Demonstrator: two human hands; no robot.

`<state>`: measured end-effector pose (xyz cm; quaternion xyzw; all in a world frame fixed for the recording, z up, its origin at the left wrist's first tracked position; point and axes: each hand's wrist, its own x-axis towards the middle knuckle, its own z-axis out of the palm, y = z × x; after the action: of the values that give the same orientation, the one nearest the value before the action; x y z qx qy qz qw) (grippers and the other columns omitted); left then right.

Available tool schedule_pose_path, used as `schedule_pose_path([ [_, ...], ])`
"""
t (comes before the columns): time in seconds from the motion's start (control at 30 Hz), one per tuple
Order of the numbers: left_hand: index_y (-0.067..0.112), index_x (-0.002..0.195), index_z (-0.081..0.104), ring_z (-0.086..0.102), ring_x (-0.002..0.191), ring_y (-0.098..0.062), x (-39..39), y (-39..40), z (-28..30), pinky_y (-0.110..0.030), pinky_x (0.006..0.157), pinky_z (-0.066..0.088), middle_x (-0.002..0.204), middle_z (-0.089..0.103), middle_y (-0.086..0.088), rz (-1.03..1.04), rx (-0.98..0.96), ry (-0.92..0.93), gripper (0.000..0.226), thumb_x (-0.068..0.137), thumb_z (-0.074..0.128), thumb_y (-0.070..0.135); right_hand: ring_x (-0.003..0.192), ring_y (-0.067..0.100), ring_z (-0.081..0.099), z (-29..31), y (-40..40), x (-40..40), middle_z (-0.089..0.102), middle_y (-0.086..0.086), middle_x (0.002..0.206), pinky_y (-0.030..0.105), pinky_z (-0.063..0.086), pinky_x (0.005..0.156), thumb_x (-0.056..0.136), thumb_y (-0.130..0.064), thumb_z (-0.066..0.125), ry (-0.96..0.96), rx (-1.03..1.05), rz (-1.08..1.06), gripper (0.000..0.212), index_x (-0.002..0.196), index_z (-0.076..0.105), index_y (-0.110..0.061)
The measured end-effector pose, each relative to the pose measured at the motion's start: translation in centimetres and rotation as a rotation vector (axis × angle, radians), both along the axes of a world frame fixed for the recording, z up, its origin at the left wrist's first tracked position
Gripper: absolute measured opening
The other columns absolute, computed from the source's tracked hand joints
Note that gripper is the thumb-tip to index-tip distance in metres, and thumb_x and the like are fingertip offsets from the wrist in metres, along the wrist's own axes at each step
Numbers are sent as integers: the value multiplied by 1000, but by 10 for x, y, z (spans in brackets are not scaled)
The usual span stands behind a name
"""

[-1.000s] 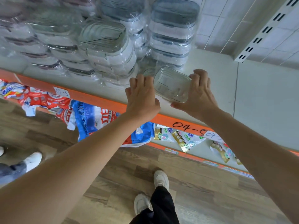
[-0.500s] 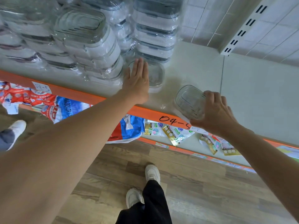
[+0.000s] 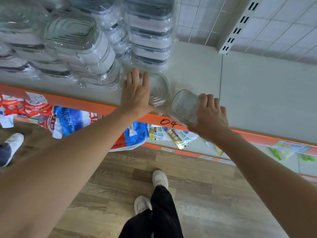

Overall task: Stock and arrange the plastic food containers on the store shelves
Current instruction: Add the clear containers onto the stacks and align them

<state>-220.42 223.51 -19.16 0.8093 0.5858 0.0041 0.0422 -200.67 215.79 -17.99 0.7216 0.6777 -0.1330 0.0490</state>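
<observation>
Two small clear plastic containers sit near the front of the white shelf (image 3: 197, 66). My left hand (image 3: 136, 96) lies flat with fingers spread on the left container (image 3: 158, 89), covering its left side. My right hand (image 3: 210, 115) grips the right container (image 3: 184, 107) at its right side, just above the orange shelf edge (image 3: 96, 107). Behind them stand stacks of shrink-wrapped food containers (image 3: 77, 43), and a taller stack with grey lids (image 3: 149, 35) stands at the back.
The shelf surface to the right (image 3: 265, 93) is bare up to a slotted upright (image 3: 238, 26). Hanging packets (image 3: 72, 121) fill the shelf below. My feet (image 3: 159, 179) stand on the wood floor; another person's shoe (image 3: 12, 145) is at the left.
My right hand has carried its container down and left, closer to the other one. My left hand stays on the left container, pushed slightly further onto it.
</observation>
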Motion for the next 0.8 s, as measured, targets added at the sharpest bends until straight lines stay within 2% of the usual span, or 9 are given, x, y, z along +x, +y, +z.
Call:
schedule_pose_path([
  [0.13, 5, 130, 35, 33, 125, -29, -5, -16, 12, -37, 100, 28, 133, 37, -12, -79, 22, 11, 90, 61, 82, 39, 115, 26, 36, 3, -16, -6, 34, 9, 122, 34, 36, 94, 64, -34, 79, 96, -50, -62, 83, 124, 30, -5],
  [0.23, 5, 129, 37, 38, 122, -26, -14, -32, 23, -36, 97, 29, 130, 43, -9, -140, 26, 53, 88, 61, 81, 42, 115, 26, 38, 10, -32, -10, 36, 7, 122, 33, 35, 94, 64, -31, 79, 80, -65, 5, 79, 122, 32, -7],
  [0.4, 6, 126, 40, 41, 120, -26, -48, -61, 50, -36, 96, 31, 128, 46, -8, -172, 23, 89, 85, 60, 80, 40, 135, 24, 25, 33, -56, -29, 26, 9, 143, 30, 23, 109, 68, -24, 77, 81, -25, 158, 86, 134, 25, -6],
  [0.5, 7, 128, 39, 39, 122, -25, -77, -79, 76, -36, 98, 30, 131, 45, -7, -167, 31, 105, 86, 59, 79, 41, 137, 22, 21, 58, -62, -44, 25, 8, 146, 27, 16, 111, 70, -25, 74, 77, 23, 265, 84, 136, 25, -7],
  [0.67, 5, 134, 38, 36, 123, -26, -122, -119, 132, -37, 97, 26, 132, 43, -9, -141, 77, 106, 94, 58, 78, 42, 133, 24, 24, 112, -75, -78, 28, 7, 141, 28, 17, 110, 70, -31, 76, 93, 54, 357, 87, 136, 25, -8],
  [0.8, 3, 134, 37, 35, 123, -27, -146, -136, 180, -38, 97, 25, 134, 40, -12, -106, 131, 114, 95, 58, 78, 43, 129, 24, 26, 161, -83, -96, 30, 7, 137, 29, 21, 107, 69, -28, 72, 92, 138, 432, 82, 135, 27, -8],
])
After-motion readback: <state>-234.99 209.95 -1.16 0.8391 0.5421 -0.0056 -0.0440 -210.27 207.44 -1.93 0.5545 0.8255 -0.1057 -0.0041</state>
